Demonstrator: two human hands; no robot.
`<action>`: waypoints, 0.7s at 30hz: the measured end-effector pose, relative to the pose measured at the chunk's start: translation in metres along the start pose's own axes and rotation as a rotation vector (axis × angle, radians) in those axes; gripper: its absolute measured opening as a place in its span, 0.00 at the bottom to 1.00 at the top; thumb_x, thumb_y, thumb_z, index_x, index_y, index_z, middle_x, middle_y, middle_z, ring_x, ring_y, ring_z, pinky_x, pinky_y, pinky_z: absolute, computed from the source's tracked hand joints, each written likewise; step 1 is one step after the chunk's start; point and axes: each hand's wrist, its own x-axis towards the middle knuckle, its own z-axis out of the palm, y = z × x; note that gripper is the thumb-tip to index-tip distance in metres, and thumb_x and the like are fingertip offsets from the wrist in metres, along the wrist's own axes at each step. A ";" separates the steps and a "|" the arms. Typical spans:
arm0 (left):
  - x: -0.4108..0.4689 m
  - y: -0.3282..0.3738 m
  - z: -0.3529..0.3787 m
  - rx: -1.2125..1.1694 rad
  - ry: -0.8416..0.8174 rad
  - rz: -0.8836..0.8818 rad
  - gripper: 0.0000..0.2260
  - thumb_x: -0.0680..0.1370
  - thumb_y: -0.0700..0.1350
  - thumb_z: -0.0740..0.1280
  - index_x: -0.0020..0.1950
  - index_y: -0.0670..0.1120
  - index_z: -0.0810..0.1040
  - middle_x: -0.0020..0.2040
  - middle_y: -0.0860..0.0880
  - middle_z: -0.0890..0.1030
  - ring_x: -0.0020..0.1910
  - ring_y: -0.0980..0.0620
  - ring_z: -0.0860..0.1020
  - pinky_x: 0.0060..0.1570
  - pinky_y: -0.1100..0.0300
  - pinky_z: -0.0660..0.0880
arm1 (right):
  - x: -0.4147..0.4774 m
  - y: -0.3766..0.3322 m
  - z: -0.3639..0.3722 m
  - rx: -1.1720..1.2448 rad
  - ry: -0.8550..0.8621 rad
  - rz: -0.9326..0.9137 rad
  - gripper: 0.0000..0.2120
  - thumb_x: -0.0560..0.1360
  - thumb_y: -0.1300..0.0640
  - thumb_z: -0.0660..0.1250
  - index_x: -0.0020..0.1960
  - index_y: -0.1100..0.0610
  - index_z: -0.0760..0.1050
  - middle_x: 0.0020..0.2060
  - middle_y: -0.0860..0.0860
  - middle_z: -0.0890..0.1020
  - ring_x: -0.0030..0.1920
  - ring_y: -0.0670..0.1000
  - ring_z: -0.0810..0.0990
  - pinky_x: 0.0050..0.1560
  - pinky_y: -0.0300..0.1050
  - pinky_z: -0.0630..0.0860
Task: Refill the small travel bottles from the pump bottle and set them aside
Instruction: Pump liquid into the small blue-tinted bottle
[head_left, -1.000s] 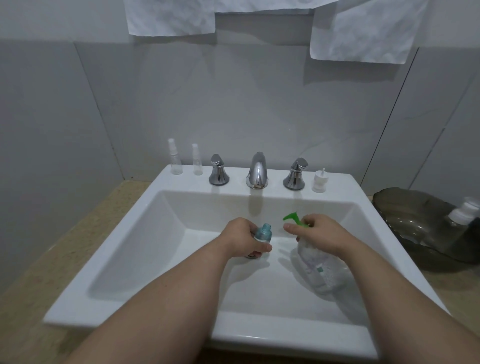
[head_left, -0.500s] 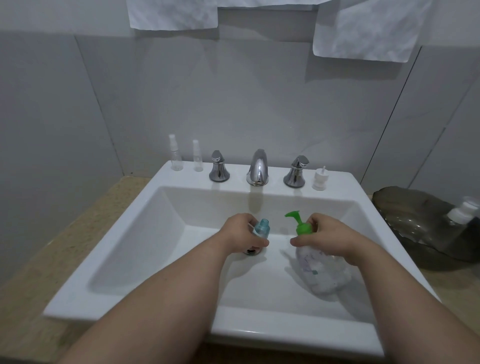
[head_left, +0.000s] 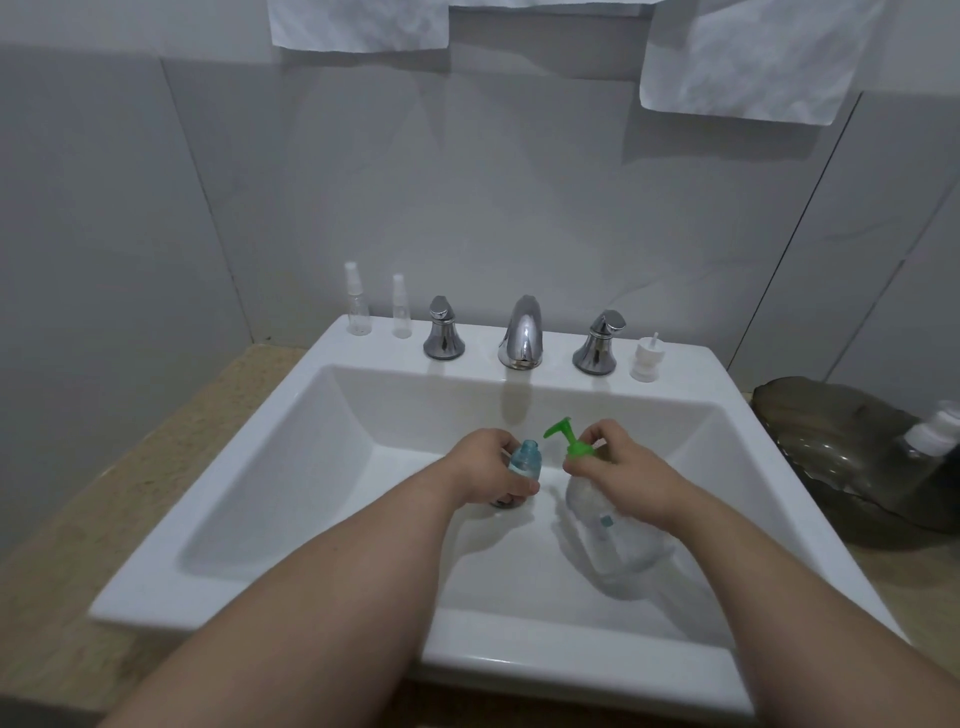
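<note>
Over the sink (head_left: 208, 499), the left hand (head_left: 485, 470) gripped the open small bottle (head_left: 525, 460); the right hand (head_left: 621, 475) pinched the pump bottle (head_left: 615, 538) at its neck, its spout (head_left: 557, 428) pointing left, just beside that mouth

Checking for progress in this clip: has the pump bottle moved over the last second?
Yes. Against the faucet, the pump bottle has shifted slightly left in the sink, its green nozzle now nearer the small blue bottle.
</note>
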 end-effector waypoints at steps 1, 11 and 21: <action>0.001 -0.001 0.000 0.005 0.007 0.004 0.15 0.72 0.42 0.79 0.54 0.47 0.78 0.44 0.50 0.82 0.35 0.56 0.81 0.38 0.63 0.79 | 0.000 -0.001 0.000 -0.013 -0.018 0.001 0.15 0.78 0.48 0.71 0.59 0.47 0.68 0.51 0.55 0.83 0.44 0.51 0.80 0.44 0.47 0.73; 0.008 -0.006 -0.003 0.138 0.067 -0.093 0.16 0.71 0.45 0.79 0.53 0.41 0.81 0.52 0.42 0.85 0.51 0.43 0.85 0.57 0.47 0.82 | 0.004 0.006 0.000 -0.067 0.027 -0.066 0.25 0.76 0.52 0.69 0.69 0.35 0.66 0.46 0.45 0.84 0.48 0.53 0.82 0.45 0.41 0.78; 0.006 -0.006 -0.001 0.088 -0.019 -0.093 0.14 0.71 0.41 0.80 0.53 0.42 0.81 0.49 0.40 0.86 0.46 0.43 0.87 0.52 0.46 0.84 | 0.002 -0.004 0.004 -0.172 -0.031 -0.158 0.34 0.78 0.52 0.67 0.76 0.28 0.59 0.51 0.48 0.82 0.48 0.46 0.80 0.53 0.43 0.76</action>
